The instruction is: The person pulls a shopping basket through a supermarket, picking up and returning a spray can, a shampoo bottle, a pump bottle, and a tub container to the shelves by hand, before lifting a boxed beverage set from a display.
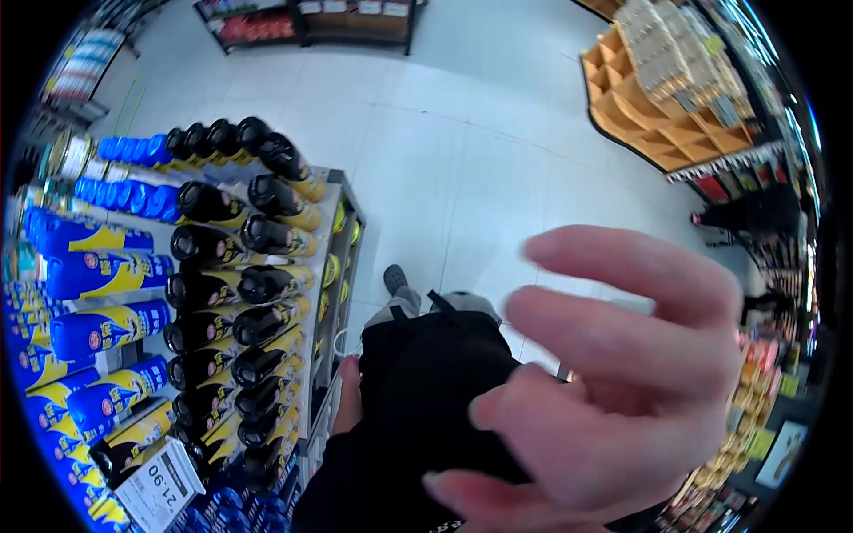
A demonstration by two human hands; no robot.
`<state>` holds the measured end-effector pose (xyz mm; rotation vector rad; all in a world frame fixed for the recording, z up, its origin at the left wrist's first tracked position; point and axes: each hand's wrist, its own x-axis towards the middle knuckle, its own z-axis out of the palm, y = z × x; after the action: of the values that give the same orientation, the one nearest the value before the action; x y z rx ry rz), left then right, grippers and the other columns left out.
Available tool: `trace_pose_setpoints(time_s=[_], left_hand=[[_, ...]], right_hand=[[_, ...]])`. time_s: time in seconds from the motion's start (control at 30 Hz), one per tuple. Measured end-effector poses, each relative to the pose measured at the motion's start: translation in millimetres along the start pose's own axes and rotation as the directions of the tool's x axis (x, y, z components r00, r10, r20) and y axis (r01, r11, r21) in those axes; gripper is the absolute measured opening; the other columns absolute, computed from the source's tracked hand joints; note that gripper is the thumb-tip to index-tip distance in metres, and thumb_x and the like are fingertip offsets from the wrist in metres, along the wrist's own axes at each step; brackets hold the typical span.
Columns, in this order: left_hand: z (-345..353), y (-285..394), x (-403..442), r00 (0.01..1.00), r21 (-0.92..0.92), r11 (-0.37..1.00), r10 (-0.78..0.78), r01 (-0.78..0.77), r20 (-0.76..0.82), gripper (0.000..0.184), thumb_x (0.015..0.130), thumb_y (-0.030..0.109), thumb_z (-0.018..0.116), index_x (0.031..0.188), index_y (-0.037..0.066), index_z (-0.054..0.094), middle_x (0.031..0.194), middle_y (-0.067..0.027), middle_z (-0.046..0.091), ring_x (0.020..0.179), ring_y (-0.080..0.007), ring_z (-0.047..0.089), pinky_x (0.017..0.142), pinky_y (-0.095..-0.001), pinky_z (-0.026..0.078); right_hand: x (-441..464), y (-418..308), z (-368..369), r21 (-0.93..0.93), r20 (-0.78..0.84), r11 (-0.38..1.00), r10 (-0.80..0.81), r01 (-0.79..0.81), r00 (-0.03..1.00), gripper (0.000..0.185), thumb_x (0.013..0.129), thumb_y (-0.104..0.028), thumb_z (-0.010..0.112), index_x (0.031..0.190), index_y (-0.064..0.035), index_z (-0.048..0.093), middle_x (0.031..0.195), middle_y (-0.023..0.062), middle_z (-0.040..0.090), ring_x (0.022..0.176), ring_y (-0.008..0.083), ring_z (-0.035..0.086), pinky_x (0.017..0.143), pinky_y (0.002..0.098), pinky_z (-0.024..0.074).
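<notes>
My right hand (pixel 622 364) is raised close to the camera on the right side. Its fingers are loosely curved, spread apart and point left, and I see nothing between them. It is slightly blurred. My left hand (pixel 348 395) hangs low beside my black top, near the side of the shelf. Only a narrow part of it shows, with the fingers mostly hidden. Just above it is a thin white loop (pixel 340 341); whether the hand touches it I cannot tell.
Left of me a shelf carries rows of black-capped yellow bottles (pixel 200 284) and blue-and-yellow bottles (pixel 111 275), with a price tag (pixel 160 484) in front. A wooden display stand (pixel 622 107) with stacked packs is at the far right. Dark shelving (pixel 306 31) stands ahead across the pale tiled floor (pixel 426 169).
</notes>
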<state>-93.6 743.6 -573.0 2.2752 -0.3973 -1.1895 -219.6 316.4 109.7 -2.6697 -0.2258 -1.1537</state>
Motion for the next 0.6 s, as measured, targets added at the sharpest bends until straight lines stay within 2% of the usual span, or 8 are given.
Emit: trace_pose_setpoints(time_s=[0.07, 0.1, 0.17, 0.2, 0.37, 0.47, 0.5, 0.6], left_hand=[[5.9, 31.8, 11.5, 0.983, 0.234, 0.969, 0.112, -0.075, -0.148, 0.029, 0.086, 0.027, 0.056, 0.097, 0.006, 0.073, 0.092, -0.0134, 0.073, 0.085, -0.0228, 0.066, 0.071, -0.0395, 0.051], [-0.4, 68.2, 4.7, 0.983, 0.035, 0.989, -0.138, 0.143, -0.119, 0.028, 0.087, 0.028, 0.056, 0.098, 0.007, 0.073, 0.095, -0.0137, 0.072, 0.087, -0.0228, 0.067, 0.072, -0.0394, 0.051], [-28.2, 133.2, 1.5, 0.929, -0.165, 0.922, -0.363, 0.349, -0.065, 0.027, 0.089, 0.029, 0.057, 0.098, 0.008, 0.072, 0.097, -0.0138, 0.072, 0.090, -0.0237, 0.068, 0.074, -0.0404, 0.052], [-27.9, 139.0, 16.2, 0.923, -0.175, 0.913, -0.381, 0.368, -0.047, 0.027, 0.090, 0.029, 0.057, 0.097, 0.008, 0.073, 0.097, -0.0139, 0.072, 0.090, -0.0250, 0.068, 0.074, -0.0414, 0.052], [-9.9, 117.8, 102.2, 0.986, 0.397, 0.909, -0.157, 0.124, 0.053, 0.026, 0.092, 0.029, 0.056, 0.094, 0.009, 0.073, 0.094, -0.0146, 0.072, 0.088, -0.0316, 0.070, 0.073, -0.0464, 0.053], [-6.3, 133.8, 139.4, 0.994, 0.558, 0.827, 0.106, -0.074, -0.026, 0.026, 0.092, 0.028, 0.056, 0.091, 0.008, 0.073, 0.097, -0.0154, 0.072, 0.087, -0.0342, 0.070, 0.074, -0.0490, 0.052], [-11.2, 160.8, 152.2, 0.998, 0.575, 0.816, 0.051, -0.060, 0.030, 0.025, 0.089, 0.028, 0.058, 0.090, 0.008, 0.073, 0.100, -0.0163, 0.072, 0.090, -0.0337, 0.070, 0.077, -0.0475, 0.052], [-7.1, 220.5, 186.9, 0.976, 0.259, 0.943, -0.189, 0.210, -0.103, 0.025, 0.087, 0.028, 0.060, 0.085, 0.007, 0.072, 0.094, -0.0149, 0.072, 0.091, -0.0311, 0.069, 0.078, -0.0431, 0.050]], right_hand=[[7.2, 40.6, 5.2, 0.005, 0.022, 0.999, 0.033, -0.034, 0.999, 0.025, 0.075, -0.014, 0.067, 0.097, -0.0071, 0.060, 0.074, 0.0029, 0.049, 0.060, 0.0173, 0.053, 0.059, 0.0313, 0.0470], [12.6, 61.5, 8.7, 0.020, 0.026, 0.999, 0.036, -0.036, 0.999, 0.025, 0.075, -0.014, 0.067, 0.098, -0.0070, 0.060, 0.074, 0.0029, 0.048, 0.060, 0.0173, 0.053, 0.059, 0.0314, 0.0471], [22.6, 105.8, 15.4, 0.023, 0.033, 0.999, 0.039, -0.040, 0.999, 0.026, 0.075, -0.014, 0.067, 0.099, -0.0068, 0.061, 0.074, 0.0030, 0.048, 0.060, 0.0174, 0.053, 0.059, 0.0314, 0.0474], [27.0, 127.7, 17.7, 0.024, 0.040, 0.999, 0.039, -0.040, 0.998, 0.027, 0.075, -0.014, 0.067, 0.099, -0.0066, 0.061, 0.074, 0.0030, 0.048, 0.060, 0.0174, 0.053, 0.059, 0.0315, 0.0475], [43.3, 255.9, 32.2, 0.022, 0.099, 0.999, 0.029, -0.031, 0.995, 0.029, 0.074, -0.013, 0.067, 0.102, -0.0060, 0.061, 0.074, 0.0032, 0.048, 0.060, 0.0175, 0.052, 0.060, 0.0316, 0.0480], [59.5, 349.4, 39.3, 0.032, 0.127, 0.999, -0.029, 0.025, 0.991, 0.031, 0.074, -0.012, 0.067, 0.104, -0.0057, 0.061, 0.074, 0.0034, 0.047, 0.060, 0.0175, 0.052, 0.061, 0.0317, 0.0484], [66.3, 381.1, 42.3, 0.031, 0.142, 0.998, -0.057, 0.053, 0.988, 0.031, 0.074, -0.012, 0.067, 0.104, -0.0055, 0.061, 0.074, 0.0034, 0.047, 0.060, 0.0176, 0.052, 0.061, 0.0317, 0.0485], [91.9, 476.4, 47.9, 0.024, 0.202, 0.993, -0.122, 0.119, 0.972, 0.033, 0.074, -0.012, 0.067, 0.106, -0.0052, 0.061, 0.074, 0.0035, 0.047, 0.059, 0.0176, 0.052, 0.061, 0.0318, 0.0489]])
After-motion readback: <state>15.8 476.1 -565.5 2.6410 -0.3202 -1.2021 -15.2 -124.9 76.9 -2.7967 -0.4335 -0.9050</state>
